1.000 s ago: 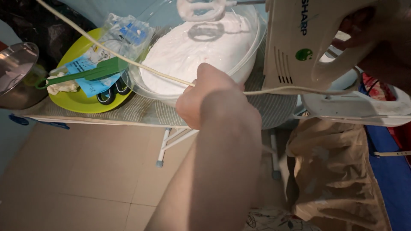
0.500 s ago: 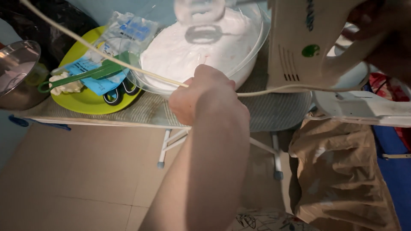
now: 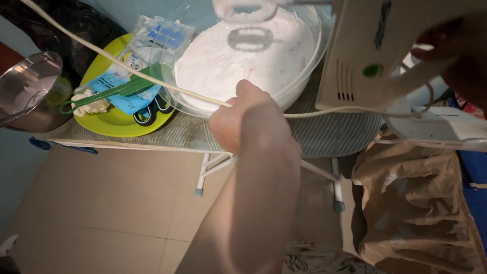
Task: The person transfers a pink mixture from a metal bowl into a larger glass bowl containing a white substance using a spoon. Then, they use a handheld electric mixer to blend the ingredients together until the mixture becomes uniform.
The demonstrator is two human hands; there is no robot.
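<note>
My right hand [image 3: 459,58] grips the handle of a cream-coloured electric hand mixer [image 3: 355,61] at the upper right. Its beaters [image 3: 246,9] are coated in white and hang just above the white whipped cream [image 3: 238,63] in a clear glass bowl [image 3: 299,83]. My left hand [image 3: 248,122] is curled at the near rim of the bowl, with its fingers hidden from me. The mixer's pale cord [image 3: 127,68] runs diagonally from the upper left, across the bowl and past my left knuckles.
A lime green plate [image 3: 114,124] left of the bowl carries a green spatula [image 3: 114,91] and blue plastic packets [image 3: 119,81]. A metal bowl [image 3: 28,94] sits at far left. The striped narrow table [image 3: 324,134] stands over tiled floor [image 3: 101,203]. A brown paper bag [image 3: 411,203] lies lower right.
The view has shifted a little to the right. The beaters were blurred half a second ago and look sharp now. Both hands keep their hold.
</note>
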